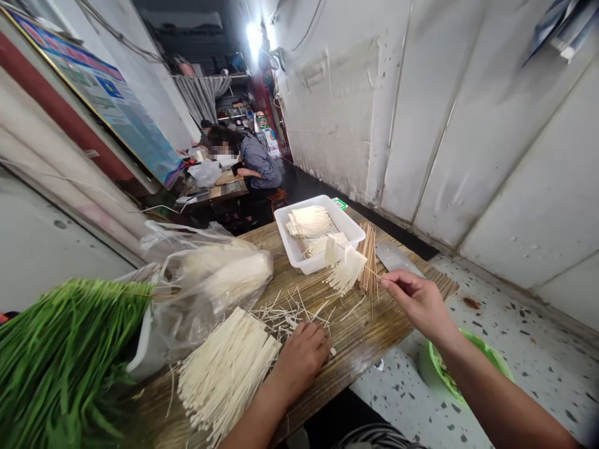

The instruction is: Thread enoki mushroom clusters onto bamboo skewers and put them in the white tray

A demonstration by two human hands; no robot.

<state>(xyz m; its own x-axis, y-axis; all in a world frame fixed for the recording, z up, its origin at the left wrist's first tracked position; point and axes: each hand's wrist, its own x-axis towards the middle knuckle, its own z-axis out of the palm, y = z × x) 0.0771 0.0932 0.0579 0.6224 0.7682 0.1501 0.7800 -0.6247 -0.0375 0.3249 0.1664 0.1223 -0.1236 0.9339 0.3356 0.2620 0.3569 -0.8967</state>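
My right hand (pixel 418 305) pinches the end of a thin wooden skewer (pixel 374 272). Flat bunches of enoki mushrooms (pixel 346 269) are threaded on its far end, in front of the tray. Low on the wooden table, my left hand (pixel 304 355) rests with curled fingers among loose enoki strands (pixel 285 313); whatever lies under the fingers is hidden. Beside its wrist is a big pile of enoki (pixel 229 371). A white plastic tray (pixel 292 249) at the table's far side holds more enoki bunches (pixel 309 221). A bundle of bare skewers (pixel 368 252) lies against the tray's right side.
A cleaver blade (pixel 397 259) lies right of the skewers. Clear plastic bags of enoki (pixel 224 268) and green leafy stalks (pixel 70 355) occupy the left. On the floor at right stands a green basin (pixel 486 349). Another person (pixel 259 162) sits at a farther table.
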